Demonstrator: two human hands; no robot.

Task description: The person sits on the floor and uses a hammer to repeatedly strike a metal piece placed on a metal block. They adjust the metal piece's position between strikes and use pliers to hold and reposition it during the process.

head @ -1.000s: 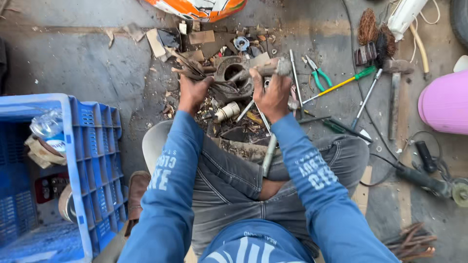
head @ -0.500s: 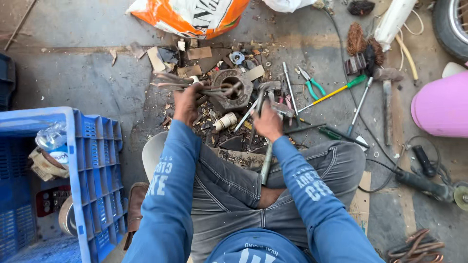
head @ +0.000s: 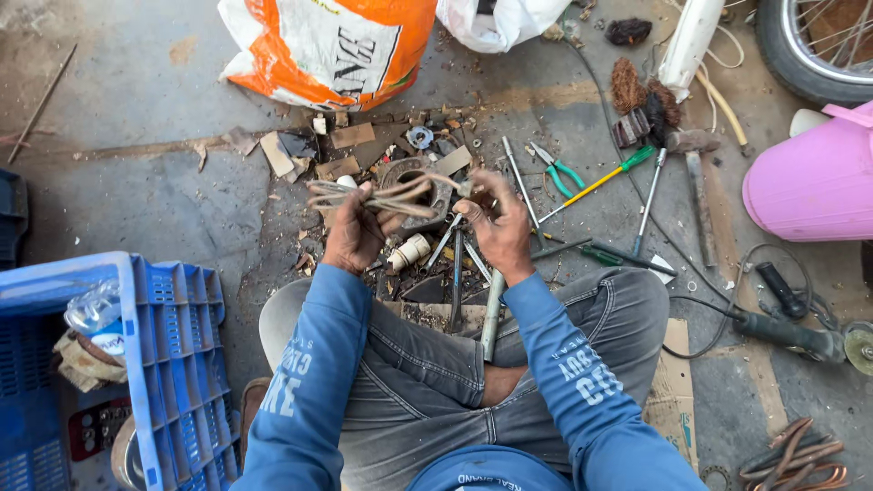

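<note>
I sit cross-legged on a concrete floor. My left hand [head: 356,229] grips a bundle of bent copper wire strands [head: 364,193] that sticks out to the left. My right hand [head: 496,221] pinches the other end of those strands near the middle of the view. Under the hands lies a round metal motor part [head: 426,173] among scrap bits, screwdrivers and a white plug [head: 410,251].
A blue plastic crate [head: 164,345] stands at the left. An orange and white sack [head: 332,45] lies ahead. Pliers [head: 556,169], a yellow-green screwdriver [head: 600,182], a hammer [head: 696,168], a pink bucket [head: 814,182] and an angle grinder [head: 800,332] are at the right. Copper scraps [head: 791,455] lie bottom right.
Both hands have lifted off the motor part, pulling the wire bundle up and out of it. The view has tilted forward, showing more of the sack.
</note>
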